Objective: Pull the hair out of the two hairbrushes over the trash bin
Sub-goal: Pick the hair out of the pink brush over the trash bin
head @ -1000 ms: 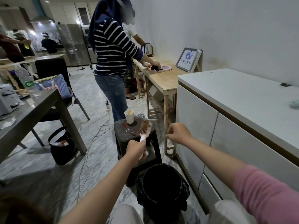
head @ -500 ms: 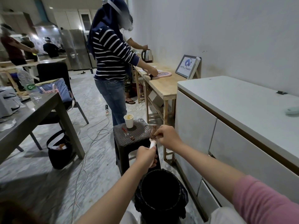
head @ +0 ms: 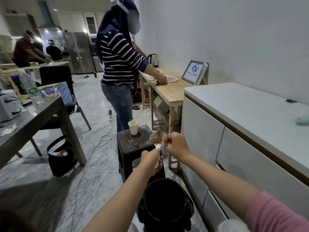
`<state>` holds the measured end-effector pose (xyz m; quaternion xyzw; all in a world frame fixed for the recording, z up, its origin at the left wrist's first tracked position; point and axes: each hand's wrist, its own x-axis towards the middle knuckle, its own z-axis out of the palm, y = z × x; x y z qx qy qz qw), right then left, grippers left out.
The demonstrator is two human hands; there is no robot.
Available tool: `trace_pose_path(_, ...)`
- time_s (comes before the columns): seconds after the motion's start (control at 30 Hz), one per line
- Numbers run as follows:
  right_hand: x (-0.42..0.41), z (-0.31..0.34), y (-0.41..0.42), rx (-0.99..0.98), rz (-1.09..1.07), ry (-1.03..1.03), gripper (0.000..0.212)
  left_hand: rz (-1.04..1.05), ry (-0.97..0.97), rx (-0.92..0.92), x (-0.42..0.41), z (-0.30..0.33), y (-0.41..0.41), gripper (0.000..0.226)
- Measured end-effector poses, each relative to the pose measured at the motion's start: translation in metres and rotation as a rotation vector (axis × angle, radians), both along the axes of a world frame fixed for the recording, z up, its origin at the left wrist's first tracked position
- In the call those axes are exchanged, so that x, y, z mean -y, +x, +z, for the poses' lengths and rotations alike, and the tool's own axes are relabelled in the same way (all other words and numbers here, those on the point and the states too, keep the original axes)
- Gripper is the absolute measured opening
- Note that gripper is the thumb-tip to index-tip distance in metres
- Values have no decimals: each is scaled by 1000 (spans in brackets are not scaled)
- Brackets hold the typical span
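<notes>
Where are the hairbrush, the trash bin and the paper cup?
hairbrush [head: 159,137], head view, on the bristled head.
trash bin [head: 188,200], head view, on its right rim.
paper cup [head: 133,128], head view, on its side wall.

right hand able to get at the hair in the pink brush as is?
Probably yes. The left hand holds the pink brush by its handle, bristle head up and uncovered, and the right hand is already at the head. Whether its fingers have gripped hair is too blurred to tell.
</notes>
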<state>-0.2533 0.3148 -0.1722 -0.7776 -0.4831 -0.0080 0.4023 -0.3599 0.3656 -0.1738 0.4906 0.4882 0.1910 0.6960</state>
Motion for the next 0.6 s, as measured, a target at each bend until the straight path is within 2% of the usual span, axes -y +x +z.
trace_pose_path(0.17,9,0,2,-117,-43,32,18,9,-16,10,4,2,7,16)
trace_pose_path(0.33,32,2,-5,-300,-35,68,10,139,-32,17,-17,-3,3,10)
trace_pose_path(0.47,52,10,-8,-653,-46,225,20,192,4,-2,-32,-9,0,17)
trace_pose_path(0.6,75,29,1,-985,-49,458,13,263,-35,-1,-44,-20,-7,15)
